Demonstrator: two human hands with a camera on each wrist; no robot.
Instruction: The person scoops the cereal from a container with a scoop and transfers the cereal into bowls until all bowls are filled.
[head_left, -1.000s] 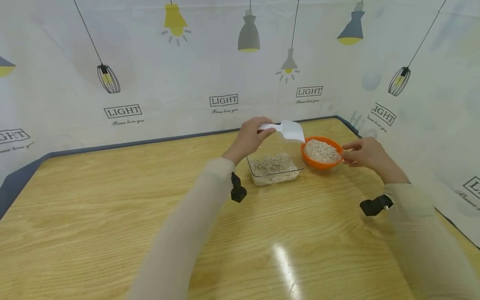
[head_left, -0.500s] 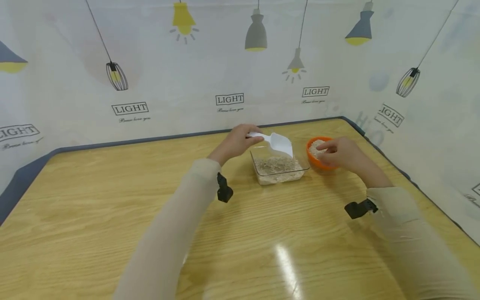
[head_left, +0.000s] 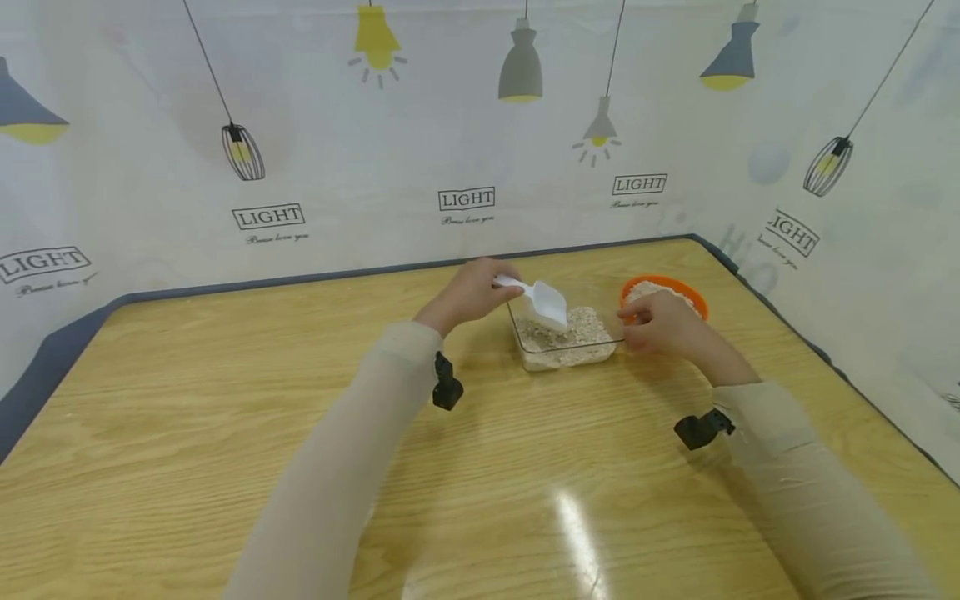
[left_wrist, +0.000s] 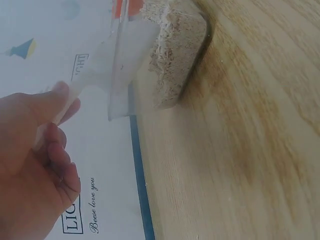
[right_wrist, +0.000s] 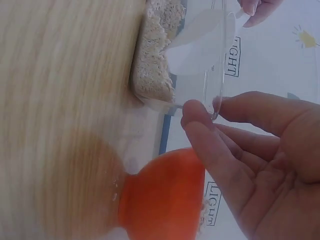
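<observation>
A white scoop point(head_left: 549, 305) is held by its handle in my left hand point(head_left: 471, 293). Its blade dips inside a clear rectangular container point(head_left: 534, 365) and reaches the oats point(head_left: 588, 327) there. In the left wrist view, the thumb and curled fingers wrap the handle. My right hand point(head_left: 663, 329) pinches the container's right rim between thumb and fingers, as the right wrist view shows point(right_wrist: 212, 115). Just behind that hand stands an orange bowl point(head_left: 697, 298), heaped with oats and partly hidden by the hand in the head view.
The wooden table point(head_left: 262, 417) stretches to the left and front of the container. A white printed wall covering point(head_left: 375, 158) rises behind the table's dark back edge. Black wrist cameras point(head_left: 447, 382) sit below each hand.
My right hand has moved left from the orange bowl's rim to the container's rim. The scoop has come down from above the bowl's side into the container with my left hand.
</observation>
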